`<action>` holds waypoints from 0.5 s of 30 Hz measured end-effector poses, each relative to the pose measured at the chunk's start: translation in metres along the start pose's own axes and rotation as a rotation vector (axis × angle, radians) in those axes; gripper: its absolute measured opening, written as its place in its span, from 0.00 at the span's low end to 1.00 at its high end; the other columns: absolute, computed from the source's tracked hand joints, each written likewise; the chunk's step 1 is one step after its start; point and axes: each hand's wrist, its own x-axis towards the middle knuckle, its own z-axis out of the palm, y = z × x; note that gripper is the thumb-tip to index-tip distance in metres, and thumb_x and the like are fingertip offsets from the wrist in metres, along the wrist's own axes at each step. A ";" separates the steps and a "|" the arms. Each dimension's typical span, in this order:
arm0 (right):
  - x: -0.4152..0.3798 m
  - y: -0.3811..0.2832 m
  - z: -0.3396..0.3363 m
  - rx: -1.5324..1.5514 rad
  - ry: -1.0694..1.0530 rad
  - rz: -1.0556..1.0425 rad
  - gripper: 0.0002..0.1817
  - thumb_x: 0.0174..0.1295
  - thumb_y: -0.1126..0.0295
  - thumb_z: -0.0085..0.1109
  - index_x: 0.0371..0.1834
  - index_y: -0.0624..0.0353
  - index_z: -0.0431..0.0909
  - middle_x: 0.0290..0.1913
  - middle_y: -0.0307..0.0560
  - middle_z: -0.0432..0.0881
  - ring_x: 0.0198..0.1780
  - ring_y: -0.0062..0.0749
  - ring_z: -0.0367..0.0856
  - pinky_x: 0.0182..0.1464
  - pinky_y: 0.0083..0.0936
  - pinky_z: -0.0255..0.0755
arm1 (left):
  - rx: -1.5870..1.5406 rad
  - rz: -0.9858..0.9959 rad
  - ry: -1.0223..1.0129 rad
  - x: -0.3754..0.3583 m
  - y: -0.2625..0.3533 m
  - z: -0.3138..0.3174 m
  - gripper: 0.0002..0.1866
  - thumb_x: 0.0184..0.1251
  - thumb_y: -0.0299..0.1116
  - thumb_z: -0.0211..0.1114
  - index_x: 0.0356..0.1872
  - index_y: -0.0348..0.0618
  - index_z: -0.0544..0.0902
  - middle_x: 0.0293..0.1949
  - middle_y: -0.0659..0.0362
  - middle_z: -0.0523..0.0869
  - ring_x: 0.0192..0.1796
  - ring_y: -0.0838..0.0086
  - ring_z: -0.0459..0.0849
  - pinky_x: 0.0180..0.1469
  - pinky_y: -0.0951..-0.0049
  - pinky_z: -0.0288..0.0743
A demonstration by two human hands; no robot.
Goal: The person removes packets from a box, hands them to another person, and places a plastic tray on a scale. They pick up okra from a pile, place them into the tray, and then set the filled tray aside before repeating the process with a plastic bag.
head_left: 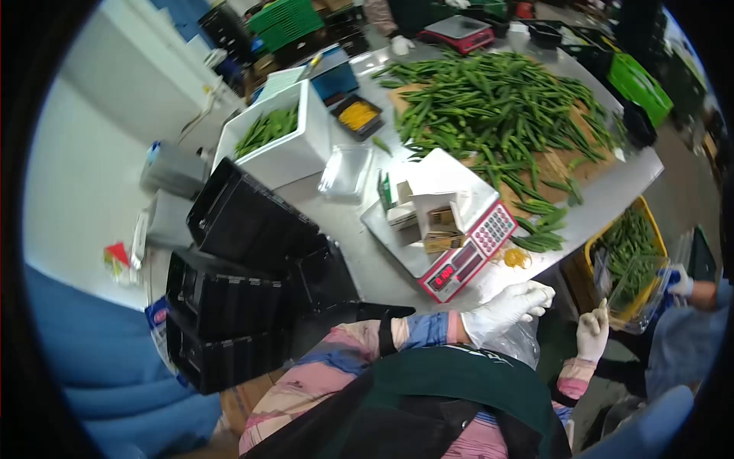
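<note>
My left hand (505,312), in a white glove, is closed at the table's front edge. Its curled fingers grip a clear plastic bag (521,343) that hangs below. To the right, my right hand (592,334), also gloved in white, is raised off the table, one finger stretched up; nothing shows in it. Just beyond my left hand lie yellowish rubber bands (517,258). A red-and-white digital scale (468,260) with lit digits stands there, bearing a small open cardboard box (440,218). Behind it spreads a large pile of green okra-like pods (497,107).
Black crates (229,283) stack at left. A white foam box (284,157) with pods stands beside a black tray of yellow items (358,116) and clear bags (345,172). At right, a co-worker's gloved hand (679,281) holds a clear container (642,294) over a yellow crate (589,249).
</note>
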 end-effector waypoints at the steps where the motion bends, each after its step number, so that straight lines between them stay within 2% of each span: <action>1: 0.000 0.007 0.003 -0.049 0.009 0.016 0.20 0.78 0.74 0.43 0.69 0.68 0.68 0.29 0.32 0.71 0.20 0.16 0.59 0.44 0.23 0.68 | -0.016 0.019 -0.015 -0.002 -0.004 -0.001 0.20 0.80 0.46 0.55 0.60 0.44 0.79 0.47 0.68 0.80 0.45 0.88 0.76 0.46 0.87 0.69; 4: 0.002 0.041 0.027 -0.133 0.020 0.122 0.20 0.79 0.72 0.42 0.70 0.68 0.67 0.28 0.32 0.69 0.21 0.16 0.59 0.43 0.24 0.70 | 0.164 0.159 0.196 -0.005 0.000 0.009 0.23 0.77 0.40 0.61 0.66 0.40 0.72 0.58 0.58 0.78 0.59 0.76 0.77 0.60 0.77 0.70; 5: 0.002 0.054 0.038 -0.157 0.018 0.184 0.18 0.79 0.72 0.41 0.66 0.68 0.70 0.27 0.31 0.67 0.20 0.16 0.60 0.40 0.23 0.69 | 0.227 0.199 0.261 -0.005 0.002 0.012 0.26 0.76 0.38 0.62 0.68 0.38 0.70 0.62 0.54 0.77 0.63 0.71 0.77 0.64 0.73 0.70; 6: 0.002 0.067 0.045 -0.226 -0.011 0.253 0.16 0.79 0.71 0.42 0.63 0.67 0.72 0.26 0.31 0.66 0.19 0.16 0.60 0.38 0.22 0.68 | 0.200 0.252 0.259 -0.004 0.007 0.010 0.31 0.73 0.36 0.65 0.71 0.35 0.65 0.67 0.48 0.72 0.71 0.65 0.71 0.72 0.69 0.63; 8: -0.001 0.095 0.059 -0.366 -0.034 0.350 0.14 0.79 0.68 0.43 0.55 0.65 0.75 0.24 0.29 0.65 0.16 0.15 0.59 0.31 0.19 0.65 | 0.264 0.398 0.335 -0.001 0.012 0.004 0.30 0.73 0.37 0.65 0.70 0.34 0.67 0.65 0.50 0.75 0.67 0.67 0.74 0.69 0.69 0.66; 9: -0.005 0.105 0.059 -0.540 0.043 0.365 0.15 0.78 0.64 0.48 0.53 0.65 0.77 0.21 0.28 0.65 0.14 0.14 0.58 0.29 0.21 0.64 | 0.297 0.465 0.363 0.001 0.013 0.003 0.29 0.74 0.37 0.65 0.69 0.34 0.68 0.64 0.51 0.76 0.65 0.69 0.75 0.68 0.70 0.68; 10: -0.013 0.117 0.067 -0.659 -0.061 0.429 0.15 0.75 0.62 0.53 0.49 0.64 0.78 0.20 0.26 0.65 0.14 0.13 0.57 0.28 0.22 0.64 | 0.350 0.472 0.340 -0.010 0.028 0.004 0.24 0.75 0.37 0.63 0.65 0.35 0.72 0.59 0.54 0.79 0.60 0.72 0.76 0.64 0.71 0.70; 11: -0.022 0.129 0.082 -0.750 -0.007 0.501 0.15 0.74 0.62 0.55 0.47 0.66 0.79 0.20 0.27 0.66 0.15 0.11 0.58 0.28 0.21 0.64 | 0.402 0.481 0.318 -0.020 0.045 0.003 0.19 0.76 0.37 0.61 0.60 0.37 0.76 0.53 0.58 0.81 0.55 0.76 0.78 0.59 0.71 0.72; 12: -0.029 0.145 0.097 -0.837 -0.156 0.533 0.13 0.78 0.64 0.48 0.45 0.63 0.79 0.18 0.23 0.61 0.15 0.09 0.55 0.29 0.18 0.61 | 0.360 0.510 0.273 -0.008 0.034 -0.006 0.14 0.77 0.37 0.59 0.56 0.39 0.78 0.49 0.60 0.82 0.52 0.79 0.78 0.56 0.74 0.73; 13: -0.032 0.152 0.094 -0.767 -0.193 0.613 0.14 0.77 0.65 0.49 0.46 0.64 0.80 0.17 0.25 0.61 0.16 0.10 0.56 0.29 0.19 0.61 | 0.146 0.433 0.219 -0.008 0.029 -0.007 0.13 0.78 0.35 0.57 0.56 0.41 0.78 0.48 0.61 0.81 0.48 0.80 0.78 0.52 0.76 0.75; 14: -0.033 0.156 0.062 -0.501 -0.197 0.730 0.15 0.77 0.66 0.50 0.52 0.68 0.80 0.18 0.27 0.62 0.18 0.11 0.59 0.30 0.21 0.63 | -0.026 0.272 0.309 -0.013 0.033 0.000 0.11 0.79 0.33 0.54 0.55 0.41 0.78 0.47 0.62 0.81 0.45 0.79 0.78 0.50 0.74 0.77; 15: -0.034 0.163 0.058 -0.777 -0.519 0.533 0.16 0.77 0.65 0.50 0.55 0.67 0.79 0.30 0.34 0.70 0.28 0.18 0.67 0.36 0.23 0.68 | -0.218 0.258 0.150 -0.017 0.041 -0.002 0.11 0.79 0.31 0.53 0.54 0.40 0.77 0.47 0.61 0.81 0.44 0.76 0.80 0.47 0.73 0.77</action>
